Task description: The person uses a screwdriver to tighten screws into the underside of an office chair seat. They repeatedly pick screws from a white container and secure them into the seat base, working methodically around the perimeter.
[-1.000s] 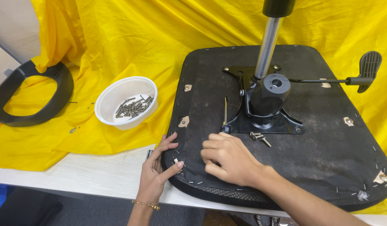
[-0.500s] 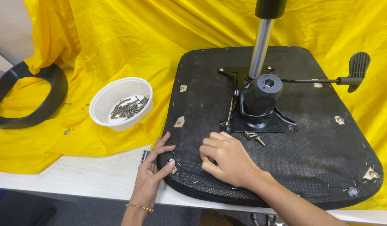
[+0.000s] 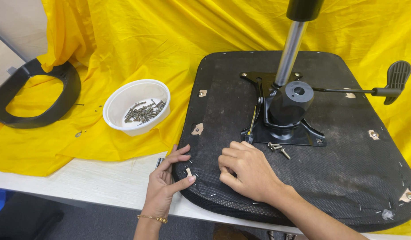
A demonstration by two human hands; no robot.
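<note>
A big yellow cloth [image 3: 139,40] covers the pale counter [image 3: 103,178]. On it lies the black upturned office chair seat [image 3: 347,169], its near corner over the counter edge. The black metal tilt mechanism [image 3: 285,115] with its chrome gas post [image 3: 291,49] already sits on the seat; I judge its bolts are not all in, because loose screws [image 3: 276,149] lie beside the plate and more wait in the white round bowl [image 3: 136,106]. My left hand [image 3: 167,180] grips the seat's corner. My right hand [image 3: 245,171] rests on the seat with fingers curled; I cannot tell whether it holds something.
</note>
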